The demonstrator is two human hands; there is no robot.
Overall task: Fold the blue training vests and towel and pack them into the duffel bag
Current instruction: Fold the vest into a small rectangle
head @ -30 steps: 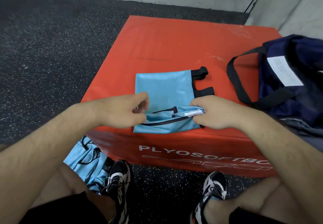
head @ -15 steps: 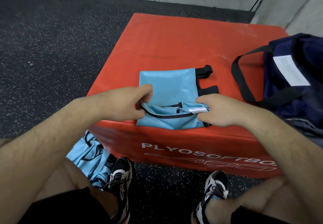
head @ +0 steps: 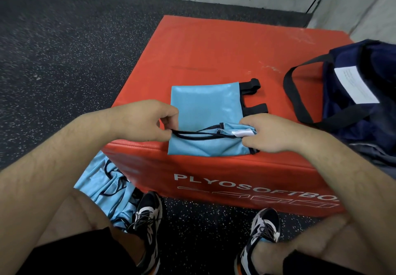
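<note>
A light blue training vest (head: 204, 105) with black trim and two black straps lies partly folded near the front edge of the red box (head: 214, 51). My left hand (head: 141, 120) pinches the vest's black-trimmed edge at its left side. My right hand (head: 272, 133) grips the right end of the same folded edge, next to a white label. The navy duffel bag (head: 360, 94) sits open at the right of the box, its black handle lying on the red top. Another blue vest (head: 107, 191) lies crumpled on the floor by my left foot.
The red box reads PLYOSOFTBOX on its front face. Dark speckled rubber floor (head: 64, 49) surrounds it, with a grey wall behind. My knees and both shoes (head: 147, 221) are at the bottom, close to the box's front. Grey fabric (head: 372, 152) lies under the bag.
Both hands have lifted the vest's near edge slightly and pulled it taut between them. The view has shifted a little.
</note>
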